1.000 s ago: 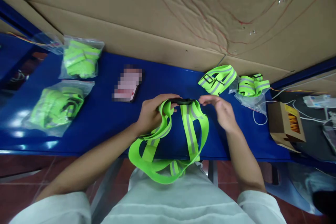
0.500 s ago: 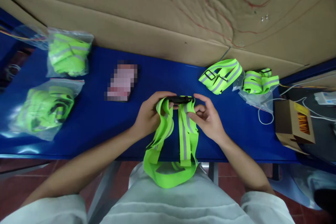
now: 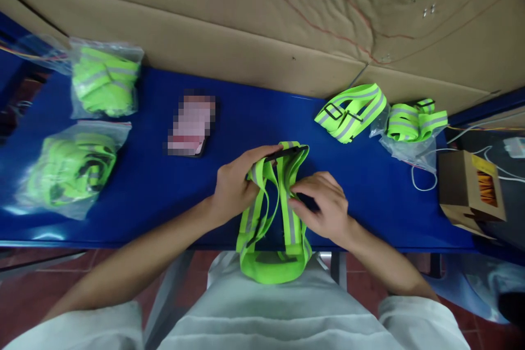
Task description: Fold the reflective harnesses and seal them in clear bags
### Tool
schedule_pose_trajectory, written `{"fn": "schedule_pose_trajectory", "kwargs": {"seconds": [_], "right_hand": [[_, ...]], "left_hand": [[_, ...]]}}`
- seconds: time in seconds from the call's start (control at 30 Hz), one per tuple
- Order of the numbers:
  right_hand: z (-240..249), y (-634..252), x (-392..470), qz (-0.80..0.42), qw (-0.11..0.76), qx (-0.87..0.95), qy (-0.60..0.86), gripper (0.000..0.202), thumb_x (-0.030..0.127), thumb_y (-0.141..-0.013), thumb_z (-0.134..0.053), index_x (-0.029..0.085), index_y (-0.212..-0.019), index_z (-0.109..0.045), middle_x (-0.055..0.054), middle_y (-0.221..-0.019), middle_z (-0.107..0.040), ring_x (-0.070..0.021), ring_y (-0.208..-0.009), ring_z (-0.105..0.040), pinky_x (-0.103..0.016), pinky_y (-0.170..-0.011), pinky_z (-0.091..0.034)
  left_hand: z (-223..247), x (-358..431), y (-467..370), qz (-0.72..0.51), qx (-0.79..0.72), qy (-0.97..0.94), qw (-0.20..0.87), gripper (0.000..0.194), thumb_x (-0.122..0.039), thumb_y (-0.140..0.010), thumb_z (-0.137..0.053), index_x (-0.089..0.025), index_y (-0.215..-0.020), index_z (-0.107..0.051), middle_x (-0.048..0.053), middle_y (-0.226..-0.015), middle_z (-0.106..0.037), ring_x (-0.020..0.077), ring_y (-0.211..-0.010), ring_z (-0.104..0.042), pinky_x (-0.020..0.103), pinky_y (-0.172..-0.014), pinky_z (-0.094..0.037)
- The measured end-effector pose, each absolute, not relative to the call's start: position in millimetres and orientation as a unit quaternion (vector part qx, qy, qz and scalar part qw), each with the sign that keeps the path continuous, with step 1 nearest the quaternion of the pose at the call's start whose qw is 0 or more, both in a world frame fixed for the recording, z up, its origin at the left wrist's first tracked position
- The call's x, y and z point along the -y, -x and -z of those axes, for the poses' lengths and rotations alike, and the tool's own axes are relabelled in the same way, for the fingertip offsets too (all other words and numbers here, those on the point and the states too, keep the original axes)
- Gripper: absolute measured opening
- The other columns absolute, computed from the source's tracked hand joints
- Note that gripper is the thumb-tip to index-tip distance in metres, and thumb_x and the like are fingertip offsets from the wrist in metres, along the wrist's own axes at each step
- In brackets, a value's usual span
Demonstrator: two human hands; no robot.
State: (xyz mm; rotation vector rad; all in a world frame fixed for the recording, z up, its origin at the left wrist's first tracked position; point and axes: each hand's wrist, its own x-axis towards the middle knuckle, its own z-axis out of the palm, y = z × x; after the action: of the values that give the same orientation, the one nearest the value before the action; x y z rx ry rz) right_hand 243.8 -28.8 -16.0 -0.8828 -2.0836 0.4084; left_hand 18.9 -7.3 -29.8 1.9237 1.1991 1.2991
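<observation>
A bright green strap with grey stripes [image 3: 273, 270] hangs in loops between my hands and over the table's front edge. My left hand [image 3: 238, 180] is closed on its upper left part, at the black buckle end. Along the top of the loops runs the black buckle piece [image 3: 287, 153], partly hidden by the fingers. My right hand [image 3: 322, 205] has thumb and forefinger at the edge of the right-hand band, below the buckle, pinching it.
Two plastic bags of green straps [image 3: 106, 82] [image 3: 74, 169] lie at the left, near a phone [image 3: 191, 126]. Folded green straps [image 3: 353, 112] [image 3: 404, 123], a cardboard box [image 3: 467, 186] and white cables are at the right. Cardboard stands behind the blue table [image 3: 159, 191].
My right hand has left the buckle and moved down along the right-hand band. The buckle has tilted, its right end higher, and the loops have narrowed.
</observation>
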Motion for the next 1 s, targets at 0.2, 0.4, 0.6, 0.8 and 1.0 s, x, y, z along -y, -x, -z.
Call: {"fn": "schedule_pose_trajectory", "kwargs": {"seconds": [0.2, 0.4, 0.6, 0.8, 1.0], "right_hand": [[26, -247, 13, -0.389, 0.500, 0.619, 0.464, 0.059, 0.068, -0.091, -0.070, 0.030, -0.133, -0.056, -0.011, -0.130, -0.066, -0.0265, -0.119, -0.067, -0.042, -0.097, -0.058], [18, -265, -8, -0.509, 0.369, 0.667, 0.401, 0.085, 0.091, -0.084, -0.053, 0.029, -0.142, -0.064, -0.010, -0.161, -0.052, -0.0357, -0.156, -0.040, -0.055, -0.128, -0.036], [10, -275, -13, -0.512, 0.346, 0.702, 0.354, 0.048, 0.067, -0.081, -0.082, 0.026, -0.100, -0.068, -0.010, -0.158, -0.058, -0.0367, -0.156, -0.041, -0.056, -0.128, -0.031], [15, -263, -6, -0.642, 0.330, 0.554, 0.415, 0.053, 0.046, -0.080, -0.090, 0.027, -0.123, -0.066, -0.006, -0.120, -0.075, -0.0255, -0.108, -0.074, -0.039, -0.096, -0.058], [16, -263, -8, -0.825, 0.283, 0.354, 0.337, 0.078, 0.047, -0.075, -0.094, 0.029, -0.141, -0.058, -0.005, -0.113, -0.077, -0.0246, -0.099, -0.078, -0.045, -0.101, -0.060]], "left_hand": [[26, 5, -24, -0.516, -0.377, -0.621, 0.454, 0.032, -0.022, -0.098, -0.071, -0.027, -0.130, -0.071, 0.005, -0.128, -0.077, 0.0234, -0.115, -0.077, 0.034, -0.099, -0.065], [21, 0, -28, -0.492, -0.332, -0.521, 0.613, 0.021, -0.027, -0.094, -0.078, -0.025, -0.115, -0.079, 0.006, -0.116, -0.080, 0.0253, -0.109, -0.079, 0.040, -0.098, -0.067], [18, -1, -30, -0.465, -0.261, -0.466, 0.706, 0.020, -0.020, -0.092, -0.078, -0.024, -0.111, -0.080, 0.005, -0.122, -0.079, 0.0224, -0.108, -0.079, 0.034, -0.094, -0.068], [22, -5, -26, -0.468, -0.330, -0.520, 0.634, 0.023, -0.023, -0.090, -0.081, -0.023, -0.113, -0.079, 0.005, -0.119, -0.079, 0.0213, -0.105, -0.078, 0.030, -0.091, -0.065], [20, -6, -25, -0.467, -0.425, -0.487, 0.604, 0.027, -0.025, -0.086, -0.082, -0.019, -0.111, -0.073, 0.005, -0.106, -0.080, 0.0184, -0.090, -0.078, 0.026, -0.079, -0.062]]}}
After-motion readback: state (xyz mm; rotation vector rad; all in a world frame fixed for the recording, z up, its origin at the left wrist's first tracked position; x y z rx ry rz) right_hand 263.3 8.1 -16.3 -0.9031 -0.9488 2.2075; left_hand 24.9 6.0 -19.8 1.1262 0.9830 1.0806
